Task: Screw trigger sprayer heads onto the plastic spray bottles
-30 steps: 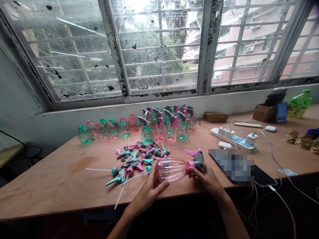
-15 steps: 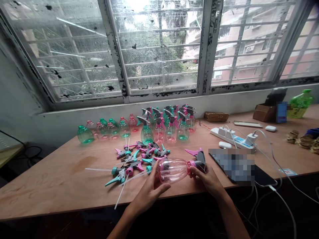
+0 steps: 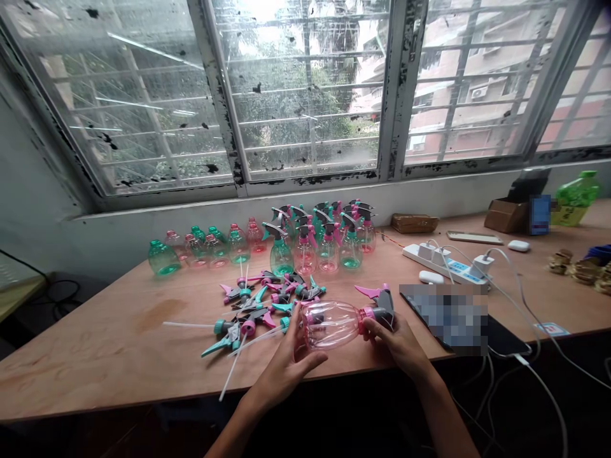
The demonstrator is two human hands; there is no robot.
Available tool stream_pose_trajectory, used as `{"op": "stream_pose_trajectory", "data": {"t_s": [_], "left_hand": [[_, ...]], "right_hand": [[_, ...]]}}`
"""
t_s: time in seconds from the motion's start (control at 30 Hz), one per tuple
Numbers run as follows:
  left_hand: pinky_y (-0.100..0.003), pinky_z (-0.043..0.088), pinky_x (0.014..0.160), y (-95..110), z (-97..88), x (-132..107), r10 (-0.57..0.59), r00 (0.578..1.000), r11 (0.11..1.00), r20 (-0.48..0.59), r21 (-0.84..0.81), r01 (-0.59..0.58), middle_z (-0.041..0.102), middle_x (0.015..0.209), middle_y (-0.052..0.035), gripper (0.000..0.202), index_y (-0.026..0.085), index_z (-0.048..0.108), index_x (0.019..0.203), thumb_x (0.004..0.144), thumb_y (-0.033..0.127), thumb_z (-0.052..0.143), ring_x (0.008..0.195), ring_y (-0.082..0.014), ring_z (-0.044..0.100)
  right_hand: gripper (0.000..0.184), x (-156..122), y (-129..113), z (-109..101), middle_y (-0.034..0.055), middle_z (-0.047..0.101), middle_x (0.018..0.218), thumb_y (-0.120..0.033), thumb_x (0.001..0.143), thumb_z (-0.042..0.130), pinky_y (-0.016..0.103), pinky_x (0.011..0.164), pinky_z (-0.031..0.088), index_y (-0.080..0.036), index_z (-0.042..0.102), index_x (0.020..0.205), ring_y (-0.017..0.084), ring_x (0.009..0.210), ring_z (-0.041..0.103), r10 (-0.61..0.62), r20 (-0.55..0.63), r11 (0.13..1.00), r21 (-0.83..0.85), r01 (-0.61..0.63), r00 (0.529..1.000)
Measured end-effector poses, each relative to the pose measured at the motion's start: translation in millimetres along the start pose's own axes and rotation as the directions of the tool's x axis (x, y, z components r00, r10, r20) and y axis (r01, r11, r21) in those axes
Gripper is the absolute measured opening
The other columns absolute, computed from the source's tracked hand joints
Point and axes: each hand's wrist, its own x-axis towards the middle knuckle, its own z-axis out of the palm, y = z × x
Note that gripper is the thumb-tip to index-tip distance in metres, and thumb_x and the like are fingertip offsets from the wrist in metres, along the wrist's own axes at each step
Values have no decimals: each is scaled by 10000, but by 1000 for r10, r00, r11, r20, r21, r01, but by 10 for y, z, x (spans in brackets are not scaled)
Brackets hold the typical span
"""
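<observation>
A clear pink spray bottle (image 3: 334,323) lies sideways above the near edge of the wooden table (image 3: 119,343). My left hand (image 3: 286,366) cups its base, fingers wrapped around it. My right hand (image 3: 396,340) grips the pink collar and the grey and pink trigger head (image 3: 379,304) at the bottle's neck. Just left of the bottle lies a heap of loose trigger heads (image 3: 260,308) in pink, teal and grey, with white dip tubes sticking out.
Capless bottles (image 3: 205,249) and finished spray bottles (image 3: 324,238) stand in rows by the window wall. To the right lie a power strip (image 3: 446,264) with cables, a blurred flat item (image 3: 449,315), a phone (image 3: 473,238), a cardboard box (image 3: 506,216) and a green bottle (image 3: 575,197).
The bottle has turned slightly in my hands and my left fingers have shifted on its base. Everything else is as before.
</observation>
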Motion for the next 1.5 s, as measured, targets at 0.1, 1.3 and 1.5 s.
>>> {"op": "stream_pose_trajectory", "data": {"t_s": [0.1,1.3,1.5], "left_hand": [[-501,309,1250,36,2,-7,-25,1000,1000,9,3,25,368,1657,-114,1010,312,21,1646,918,419,713,1469,-333,448],[-528,140,1289,-30,-8,6,56,998,986,-24,157,-52,103,1744,-72,1024,368,-38,1632,928,410,704,1584,-322,189],[-506,203,1281,-36,-10,-1,9,1000,995,-5,96,-9,95,1745,-79,1054,358,-48,1633,915,430,720,1574,-337,221]], "right_hand": [[371,-7,-1,-5,37,693,662,-531,833,790,259,505,484,-173,730,753,166,577,603,-9,1,1000,-9,9,1000],[391,-3,4,-10,46,699,679,-552,845,762,270,506,490,-175,734,743,172,578,606,-7,4,999,-44,7,1000],[385,-10,-20,-5,53,702,694,-550,849,758,273,508,493,-178,736,748,181,597,610,-9,9,999,-50,9,1000]]}}
